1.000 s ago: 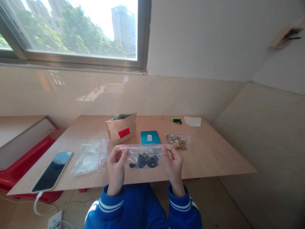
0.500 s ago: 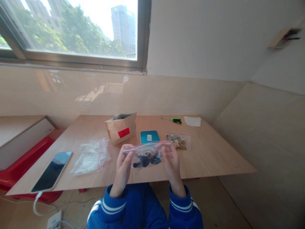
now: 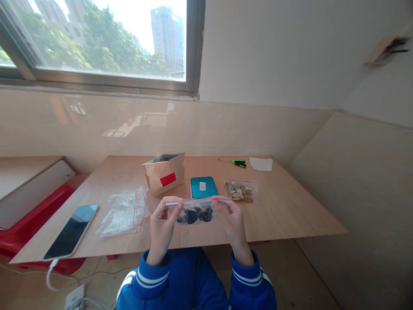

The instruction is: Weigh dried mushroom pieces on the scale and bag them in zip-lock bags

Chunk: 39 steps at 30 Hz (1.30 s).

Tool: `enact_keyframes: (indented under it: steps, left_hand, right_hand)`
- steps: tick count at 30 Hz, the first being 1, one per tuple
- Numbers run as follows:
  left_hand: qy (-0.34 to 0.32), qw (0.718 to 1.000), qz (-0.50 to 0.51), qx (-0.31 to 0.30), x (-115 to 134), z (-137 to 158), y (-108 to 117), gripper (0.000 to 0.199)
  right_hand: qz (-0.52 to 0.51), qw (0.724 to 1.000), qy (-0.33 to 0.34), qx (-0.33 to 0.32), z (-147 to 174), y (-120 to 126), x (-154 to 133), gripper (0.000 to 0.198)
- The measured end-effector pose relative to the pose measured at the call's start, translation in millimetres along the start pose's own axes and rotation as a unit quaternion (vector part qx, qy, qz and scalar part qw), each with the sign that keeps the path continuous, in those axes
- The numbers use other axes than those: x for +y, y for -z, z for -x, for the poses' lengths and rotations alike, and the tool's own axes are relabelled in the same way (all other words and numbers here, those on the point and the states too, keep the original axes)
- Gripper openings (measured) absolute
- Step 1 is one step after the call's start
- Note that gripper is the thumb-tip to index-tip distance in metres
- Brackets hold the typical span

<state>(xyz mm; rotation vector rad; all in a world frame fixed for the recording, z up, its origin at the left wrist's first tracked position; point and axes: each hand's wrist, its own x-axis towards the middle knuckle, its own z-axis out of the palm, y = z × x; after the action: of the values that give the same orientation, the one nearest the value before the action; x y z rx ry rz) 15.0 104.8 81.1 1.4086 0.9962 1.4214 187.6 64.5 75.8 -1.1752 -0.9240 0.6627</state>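
Observation:
Between my two hands hangs a clear zip bag (image 3: 193,214) with a red-edged top and dark, rounded dried pieces inside; what exactly they are I cannot tell. My left hand (image 3: 163,219) pinches the bag's top edge at its left end, thumb towards me. At the right end, my right hand (image 3: 230,219) pinches the same edge between thumb and fingers. Just beyond the bag lies a teal flat box or scale (image 3: 204,187) with a white label. To its right rests a second zip bag (image 3: 241,191) filled with brown and pale dried pieces.
A brown paper pouch (image 3: 164,175) with a red label stands open. Left of it are several flat clear zip bags (image 3: 122,211) and a phone (image 3: 71,232) on a cable. Screwdrivers (image 3: 237,162) and white paper (image 3: 261,164) lie at the back of the table (image 3: 290,211).
The bag's top edge has been drawn level and a little lower, hiding less of the teal item. My hands have moved slightly apart, and the dark pieces have shifted inside.

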Motion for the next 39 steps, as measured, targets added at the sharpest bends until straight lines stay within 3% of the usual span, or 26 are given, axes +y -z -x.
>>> enact_keyframes:
  steps: [4,9,14,19,24,30,35,39]
  left_hand:
    - [-0.020,0.999,-0.022,0.021,0.2,4.1,-2.3,0.018]
    - [-0.036,0.998,-0.015,0.040,4.8,6.9,-6.2,0.016]
    - [-0.013,0.996,0.066,-0.051,5.4,3.9,-7.7,0.021]
    - [0.006,0.991,0.098,-0.087,3.3,4.2,-9.1,0.020]
    - [-0.006,0.994,0.075,-0.084,-0.6,2.7,-7.1,0.014]
    - [-0.025,0.996,0.038,-0.080,-0.2,-0.4,-4.2,0.013]
    - [-0.053,0.998,-0.006,-0.040,4.3,0.4,-1.1,0.012]
    - [-0.018,0.999,-0.014,-0.034,5.5,2.6,0.6,0.017]
  right_hand:
    - [0.028,0.998,0.057,0.030,-0.5,3.1,-1.7,0.012]
    - [0.021,0.997,0.073,0.019,0.6,6.1,-5.0,0.010]
    - [-0.038,0.997,0.065,0.023,1.0,2.8,-7.5,0.014]
    - [-0.062,0.997,0.026,-0.043,1.1,0.4,-8.2,0.026]
    - [-0.062,0.995,-0.047,-0.063,0.5,-1.1,-7.3,0.020]
    - [-0.045,0.997,-0.011,-0.068,0.1,-2.0,-9.4,0.012]
    - [-0.015,0.998,0.048,-0.042,2.9,-2.1,-8.4,0.007]
    - [-0.016,0.997,0.047,-0.060,5.4,-2.5,-10.1,0.014]
